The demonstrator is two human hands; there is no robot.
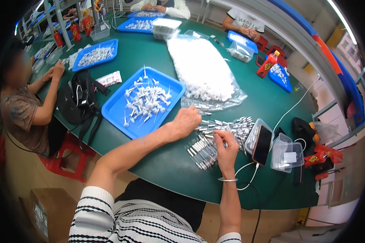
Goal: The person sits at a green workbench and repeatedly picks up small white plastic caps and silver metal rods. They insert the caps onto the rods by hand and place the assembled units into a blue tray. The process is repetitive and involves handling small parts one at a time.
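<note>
My left hand (pixel 187 120) is closed, its fingers curled over the table between the blue tray and the lower end of a clear bag. Whatever is in those fingers is hidden. My right hand (pixel 226 146), with a bangle at the wrist, is pinched just over slim metal rods; anything between the fingertips is too small to name. A loose heap of rods (pixel 240 128) lies beyond it, and a neat row of similar rods (pixel 202 152) sits to its left. The blue tray (pixel 119 128) bears many white plastic pieces with thin pins (pixel 148 97). Small white parts (pixel 205 69) fill the clear bag (pixel 234 102).
At the right, a phone (pixel 263 145) leans on a clear box with a white cable (pixel 252 178) attached. Another clear box (pixel 286 156) stands beside it. A red bottle (pixel 268 65) stands farther back. A black backpack (pixel 75 99) lies at the left, near a seated co-worker (pixel 28 105).
</note>
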